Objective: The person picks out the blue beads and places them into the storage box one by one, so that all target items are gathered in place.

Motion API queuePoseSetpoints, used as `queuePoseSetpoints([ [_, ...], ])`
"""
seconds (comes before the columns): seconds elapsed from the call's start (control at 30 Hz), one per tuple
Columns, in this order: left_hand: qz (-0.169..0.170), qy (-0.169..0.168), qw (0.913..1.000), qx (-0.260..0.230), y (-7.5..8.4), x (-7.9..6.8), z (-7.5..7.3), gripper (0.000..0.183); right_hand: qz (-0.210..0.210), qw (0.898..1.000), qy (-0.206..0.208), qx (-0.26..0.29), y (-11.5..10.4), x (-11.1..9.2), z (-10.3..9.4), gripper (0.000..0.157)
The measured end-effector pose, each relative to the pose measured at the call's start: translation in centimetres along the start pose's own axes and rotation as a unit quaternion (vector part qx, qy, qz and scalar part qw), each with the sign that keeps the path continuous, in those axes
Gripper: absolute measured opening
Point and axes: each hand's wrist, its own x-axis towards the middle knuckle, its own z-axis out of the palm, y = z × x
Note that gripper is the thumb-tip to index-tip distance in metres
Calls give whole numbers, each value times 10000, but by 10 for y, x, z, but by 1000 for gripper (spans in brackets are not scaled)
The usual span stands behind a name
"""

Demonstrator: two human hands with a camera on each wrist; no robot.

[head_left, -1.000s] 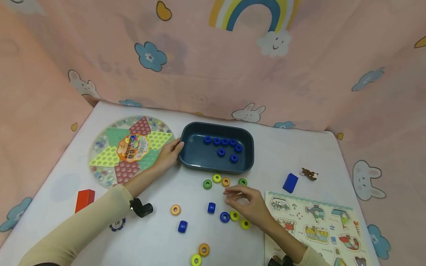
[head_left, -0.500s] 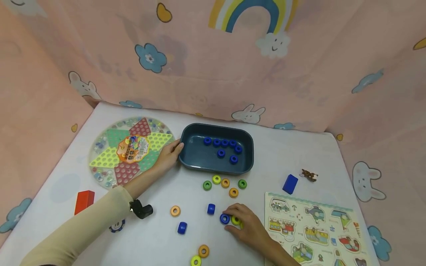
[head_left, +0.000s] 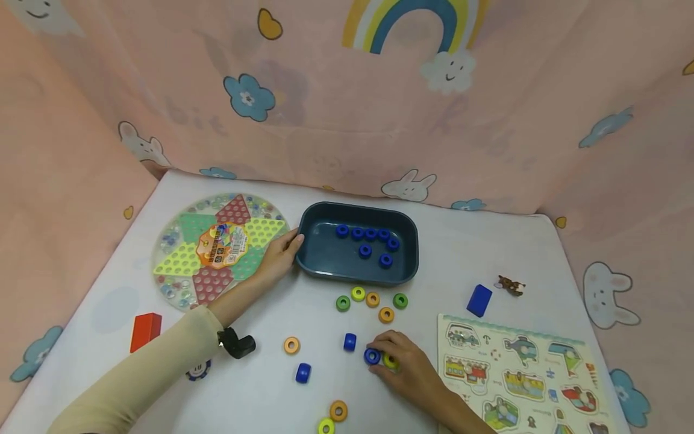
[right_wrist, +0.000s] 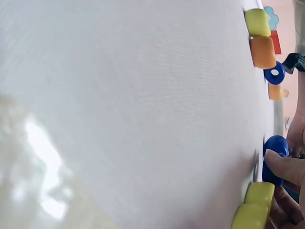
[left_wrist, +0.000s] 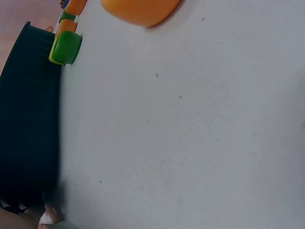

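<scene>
My left hand (head_left: 281,254) grips the left end of a dark blue-green tray (head_left: 325,265). Several blue ring beads (head_left: 365,251) lie inside it. On the white table, my right hand (head_left: 409,367) pinches another blue ring bead (head_left: 372,356) between thumb and fingers. In the right wrist view the thumb (right_wrist: 286,167) presses against this bead. Two yellow beads (right_wrist: 259,193) sit close beside it, partly covered by the hand in the head view. A blue bead (head_left: 350,342) standing on its edge is just left of the pinched one.
Green, yellow and orange beads (head_left: 372,299) lie before the tray. More beads (head_left: 338,411) are at the front. A marble board (head_left: 190,259), red block (head_left: 145,331) and poker chip (head_left: 199,369) are left. A picture board (head_left: 488,337), blue block (head_left: 479,301) and small brown figure (head_left: 511,286) are right.
My right hand has moved down from the orange bead near the tray, which now lies uncovered, and has closed on a blue bead. My left hand stays on the tray.
</scene>
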Motion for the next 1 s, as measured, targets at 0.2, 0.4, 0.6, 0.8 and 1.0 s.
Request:
queuePoseSetpoints([
  [0.2,-42,69,9999,115,0,-2,-1,52,-267,9986,302,350,1,14,-8,38],
  [0.4,-69,98,9999,109,0,-3,-3,51,-99,9922,738,997,-9,43,-31,41],
  [0.6,-49,95,9999,66,-1,-2,-2,50,-61,9896,776,1210,-25,75,-57,35],
  [0.8,-23,120,9999,58,-1,-1,0,50,-42,9889,691,1313,-2,111,-57,34],
  [1.0,-50,80,10000,14,0,-2,1,51,-80,9932,617,985,21,150,-52,34],
])
